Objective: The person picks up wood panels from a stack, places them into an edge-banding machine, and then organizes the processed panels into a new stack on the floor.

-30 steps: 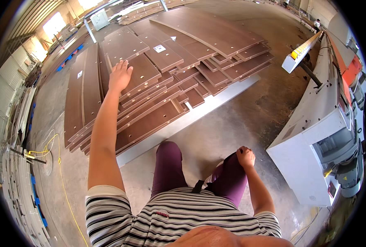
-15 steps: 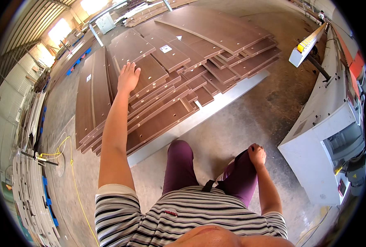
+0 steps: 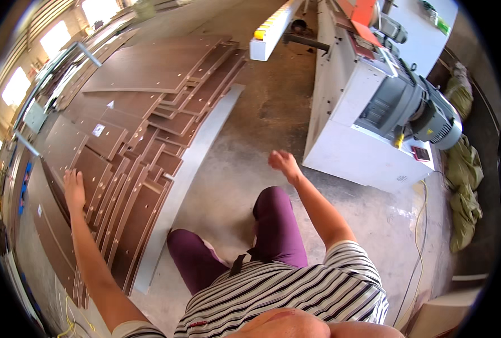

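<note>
My left hand [image 3: 74, 190] lies flat on a stack of brown wooden panels [image 3: 115, 70], its fingers stretched out near one panel's edge. The panels overlap unevenly, and rows of small pale round fittings dot their surfaces. A small white label [image 3: 98, 130] is stuck to one board in the middle. Beneath the stack, a pale grey base board [image 3: 166, 211] sticks out on the near side. My right hand [image 3: 284, 164] hangs over the concrete floor between the stack and a white machine, its fingers loosely bent with nothing visible in them.
The white machine [image 3: 352, 149] with a grey motor [image 3: 394, 104] stands on the right. From it a white rail with yellow rollers [image 3: 270, 31] reaches out at the far middle. Green sacks [image 3: 464, 186] lie at far right. A yellow cable [image 3: 420, 225] trails across the concrete floor.
My view has swung right, bringing the machine toward the middle. My right hand has lifted off my thigh and reached forward. My left hand is still on the panels.
</note>
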{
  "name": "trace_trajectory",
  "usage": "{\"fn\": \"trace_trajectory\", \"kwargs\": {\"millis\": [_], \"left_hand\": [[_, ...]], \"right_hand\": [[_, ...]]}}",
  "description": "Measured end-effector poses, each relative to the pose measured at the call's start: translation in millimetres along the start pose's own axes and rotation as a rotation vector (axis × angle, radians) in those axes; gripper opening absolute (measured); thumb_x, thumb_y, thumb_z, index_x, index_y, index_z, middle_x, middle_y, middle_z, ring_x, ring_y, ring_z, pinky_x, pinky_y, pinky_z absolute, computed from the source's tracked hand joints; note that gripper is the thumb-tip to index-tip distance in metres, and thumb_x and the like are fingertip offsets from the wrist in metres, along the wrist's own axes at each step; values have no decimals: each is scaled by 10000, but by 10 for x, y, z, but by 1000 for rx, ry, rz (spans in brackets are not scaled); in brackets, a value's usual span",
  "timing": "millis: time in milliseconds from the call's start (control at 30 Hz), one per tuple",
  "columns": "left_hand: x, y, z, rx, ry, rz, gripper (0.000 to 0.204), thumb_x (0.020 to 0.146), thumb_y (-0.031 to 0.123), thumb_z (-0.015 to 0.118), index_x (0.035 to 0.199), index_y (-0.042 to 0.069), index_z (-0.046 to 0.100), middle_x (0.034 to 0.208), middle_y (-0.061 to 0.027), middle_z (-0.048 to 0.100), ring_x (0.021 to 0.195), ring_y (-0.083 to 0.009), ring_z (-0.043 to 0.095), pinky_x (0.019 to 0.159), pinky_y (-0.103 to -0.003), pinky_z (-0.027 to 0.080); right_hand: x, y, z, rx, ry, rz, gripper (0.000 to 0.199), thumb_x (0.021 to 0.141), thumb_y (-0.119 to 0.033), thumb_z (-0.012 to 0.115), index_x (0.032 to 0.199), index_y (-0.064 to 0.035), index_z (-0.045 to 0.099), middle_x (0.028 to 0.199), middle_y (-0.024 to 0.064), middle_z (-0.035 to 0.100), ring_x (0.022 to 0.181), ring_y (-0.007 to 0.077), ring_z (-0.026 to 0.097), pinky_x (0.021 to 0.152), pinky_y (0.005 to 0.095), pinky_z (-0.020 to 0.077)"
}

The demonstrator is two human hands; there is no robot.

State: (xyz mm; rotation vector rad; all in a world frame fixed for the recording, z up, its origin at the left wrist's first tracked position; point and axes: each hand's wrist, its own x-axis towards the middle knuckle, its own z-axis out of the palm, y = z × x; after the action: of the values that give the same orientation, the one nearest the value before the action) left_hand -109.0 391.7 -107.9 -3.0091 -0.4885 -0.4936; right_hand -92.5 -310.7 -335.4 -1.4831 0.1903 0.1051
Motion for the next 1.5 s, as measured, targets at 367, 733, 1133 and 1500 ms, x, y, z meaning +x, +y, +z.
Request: {"fn": "trace_trajectory", "kwargs": {"millis": [367,733,1133,1500], "left_hand": [[-28,13,-28,52,-28,-85,562,1019,445,284,1438,85,389,1554,-123,244,1432,-303,223,1163,-398,200],[-71,48,-66,70,24,-70,529,1019,415,305,1394,68,444,1524,-142,302,1408,-317,269,1154,-408,223],[-134,138,-52,40,120,-77,497,1002,398,318,1355,96,495,1500,-152,345,1386,-317,323,1133,-415,286],[-65,32,-48,-406,366,-272,572,1005,458,263,1471,137,342,1563,-149,202,1450,-307,171,1158,-502,168]], "right_hand": [[809,-2643,-835,615,239,-580,400,949,-316,594,1162,16,527,1135,131,596,1060,250,598,918,366,497],[1163,-3600,-872,892,401,-574,762,948,-396,562,1487,-20,176,1542,191,205,1404,336,270,1164,417,218],[-42,-3024,-410,680,138,-575,380,956,-163,533,1270,30,445,1220,202,576,1166,342,574,1056,412,429],[-1238,-2375,1819,632,-544,-133,412,879,-192,646,1225,-18,506,1275,256,553,1157,344,583,1077,432,410]]}}
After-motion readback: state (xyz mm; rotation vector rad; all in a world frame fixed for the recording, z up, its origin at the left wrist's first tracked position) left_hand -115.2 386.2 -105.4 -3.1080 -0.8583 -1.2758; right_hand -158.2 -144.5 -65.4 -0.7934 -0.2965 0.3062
